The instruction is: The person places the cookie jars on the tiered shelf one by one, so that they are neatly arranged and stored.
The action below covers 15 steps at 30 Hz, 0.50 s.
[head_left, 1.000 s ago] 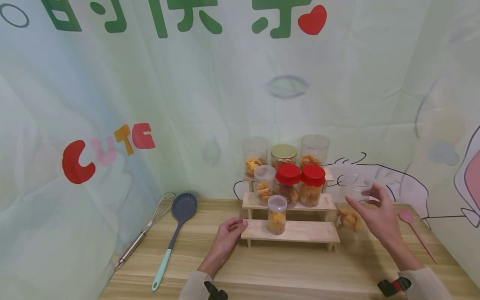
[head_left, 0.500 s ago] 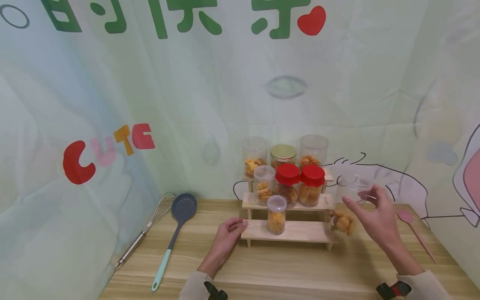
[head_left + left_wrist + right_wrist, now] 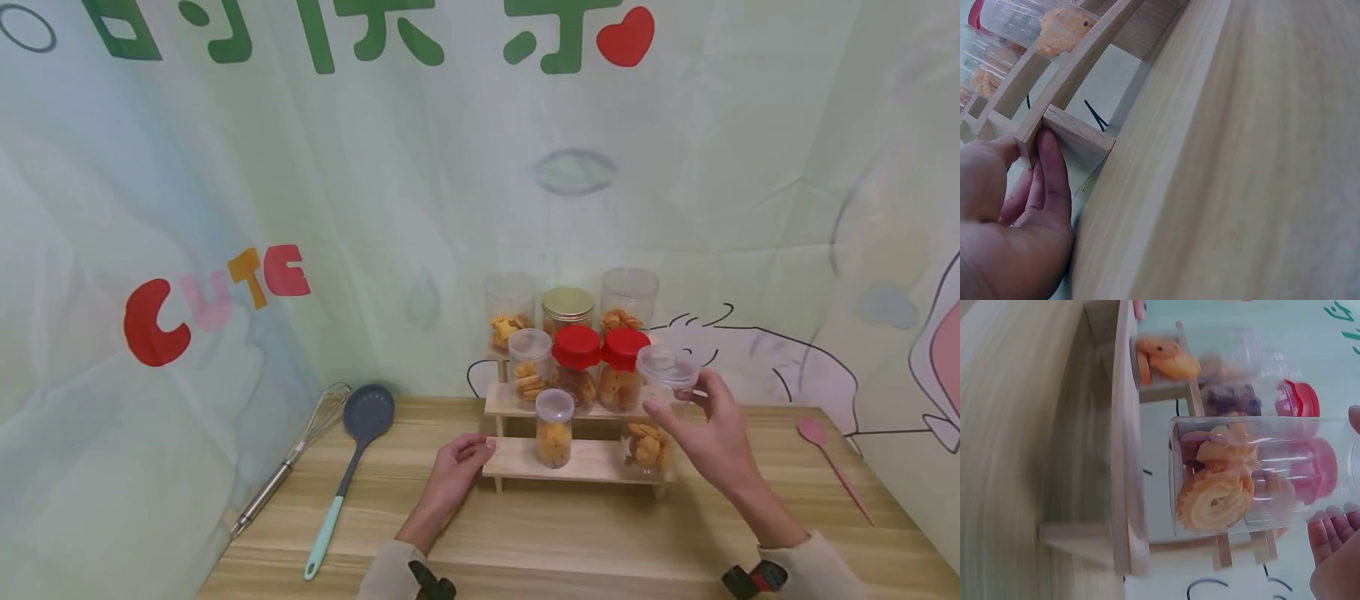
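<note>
A three-tier wooden stand [image 3: 517, 461] holds jars of cookies. My left hand [image 3: 452, 477] pinches the left end of its lowest tier, thumb above and fingers [image 3: 1054, 165] under the board. My right hand [image 3: 716, 442] grips a clear jar [image 3: 1266, 478] near its top, with cookies at the bottom. That jar is upright over the right end of the lowest tier; a small gap shows beneath it in the right wrist view. A smaller clear jar [image 3: 553, 433] stands on the same tier, left of the held one.
On the middle tier are a clear jar [image 3: 529, 367] and two red-lidded jars [image 3: 576, 362]. Behind stand two clear jars and a gold-lidded jar [image 3: 567, 307]. A whisk [image 3: 288, 462] and slotted spatula [image 3: 360, 454] lie left, a pink spoon [image 3: 832, 471] right.
My right hand has carried the clear jar leftward, from beside the stand to over the right end of the lowest tier. The left hand has stayed at the stand.
</note>
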Available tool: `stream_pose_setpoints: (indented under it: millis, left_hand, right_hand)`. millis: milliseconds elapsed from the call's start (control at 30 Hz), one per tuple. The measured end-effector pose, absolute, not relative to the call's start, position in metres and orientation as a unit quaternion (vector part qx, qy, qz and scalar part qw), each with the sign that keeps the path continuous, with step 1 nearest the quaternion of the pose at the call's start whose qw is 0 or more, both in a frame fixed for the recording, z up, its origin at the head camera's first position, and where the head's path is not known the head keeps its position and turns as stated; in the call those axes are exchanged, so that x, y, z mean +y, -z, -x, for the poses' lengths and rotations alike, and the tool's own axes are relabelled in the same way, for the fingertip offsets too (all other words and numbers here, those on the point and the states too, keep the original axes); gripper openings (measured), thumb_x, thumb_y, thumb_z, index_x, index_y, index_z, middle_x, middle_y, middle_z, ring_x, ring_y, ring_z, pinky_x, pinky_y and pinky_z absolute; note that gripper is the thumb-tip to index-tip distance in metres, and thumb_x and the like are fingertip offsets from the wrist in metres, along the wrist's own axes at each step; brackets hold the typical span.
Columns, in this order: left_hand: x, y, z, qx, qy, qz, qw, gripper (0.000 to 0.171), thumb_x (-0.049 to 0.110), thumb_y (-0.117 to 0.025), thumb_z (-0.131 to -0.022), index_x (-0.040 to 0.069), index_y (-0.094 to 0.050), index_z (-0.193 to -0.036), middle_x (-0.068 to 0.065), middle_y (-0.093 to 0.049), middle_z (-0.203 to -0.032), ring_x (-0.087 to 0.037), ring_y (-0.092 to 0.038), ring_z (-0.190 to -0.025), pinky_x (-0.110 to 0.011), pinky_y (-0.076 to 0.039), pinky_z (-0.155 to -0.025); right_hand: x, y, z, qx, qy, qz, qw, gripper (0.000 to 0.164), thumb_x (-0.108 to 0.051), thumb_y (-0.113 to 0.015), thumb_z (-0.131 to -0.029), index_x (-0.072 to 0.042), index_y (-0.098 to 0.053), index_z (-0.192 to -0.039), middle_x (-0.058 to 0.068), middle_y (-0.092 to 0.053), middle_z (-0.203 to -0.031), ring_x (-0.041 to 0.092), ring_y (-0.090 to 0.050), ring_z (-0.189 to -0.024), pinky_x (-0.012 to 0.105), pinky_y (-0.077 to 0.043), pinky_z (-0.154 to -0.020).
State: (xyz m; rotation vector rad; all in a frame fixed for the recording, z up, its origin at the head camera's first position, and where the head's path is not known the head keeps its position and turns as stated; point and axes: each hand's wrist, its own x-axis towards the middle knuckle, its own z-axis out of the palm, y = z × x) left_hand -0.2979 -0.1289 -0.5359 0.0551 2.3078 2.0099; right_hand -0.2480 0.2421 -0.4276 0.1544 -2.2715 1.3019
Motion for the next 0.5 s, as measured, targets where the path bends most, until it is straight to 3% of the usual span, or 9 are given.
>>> stream_pose_setpoints:
  millis: [167, 300, 433, 500]
  left_hand:
    - [-0.129, 0.536, 0.298, 0.751, -0.659, -0.019, 0.037, 0.052, 0.043, -0.071, -0.105, 0.003, -0.067, -0.137, -0.013, -0.076, -0.125, -0.012, -0.067, -0.104, -0.026, -0.054, -0.087]
    - [-0.129, 0.537, 0.299, 0.749, -0.662, -0.022, 0.035, 0.051, 0.042, -0.072, -0.105, 0.002, -0.068, -0.136, -0.013, -0.076, -0.124, -0.011, -0.067, -0.103, -0.025, -0.054, -0.086]
    - [-0.129, 0.537, 0.299, 0.75, -0.66, -0.023, 0.036, 0.051, 0.043, -0.072, -0.105, 0.003, -0.068, -0.137, -0.012, -0.076, -0.125, -0.012, -0.067, -0.104, -0.026, -0.054, -0.087]
    - [-0.129, 0.536, 0.298, 0.751, -0.659, -0.022, 0.035, 0.051, 0.042, -0.072, -0.105, 0.003, -0.068, -0.137, -0.013, -0.076, -0.125, -0.012, -0.067, -0.104, -0.026, -0.054, -0.087]
  right_hand:
    - [0.225, 0.43, 0.249, -0.836, -0.486, -0.071, 0.244, 0.074, -0.031, -0.088, -0.094, -0.007, -0.048, -0.152, 0.009, -0.06, -0.145, 0.024, -0.059, -0.129, 0.014, -0.042, -0.105]
    - [0.209, 0.434, 0.25, -0.834, -0.492, -0.074, 0.239, 0.078, -0.031, -0.089, -0.093, -0.007, -0.047, -0.154, 0.012, -0.058, -0.149, 0.031, -0.059, -0.134, 0.032, -0.046, -0.115]
    - [0.197, 0.439, 0.251, -0.827, -0.499, -0.083, 0.246, 0.08, -0.03, -0.091, -0.091, -0.007, -0.047, -0.154, 0.01, -0.059, -0.149, 0.029, -0.058, -0.134, 0.025, -0.047, -0.114]
    - [0.193, 0.442, 0.252, -0.821, -0.502, -0.089, 0.256, 0.08, -0.028, -0.092, -0.09, -0.008, -0.048, -0.153, 0.007, -0.06, -0.148, 0.023, -0.058, -0.133, 0.011, -0.043, -0.106]
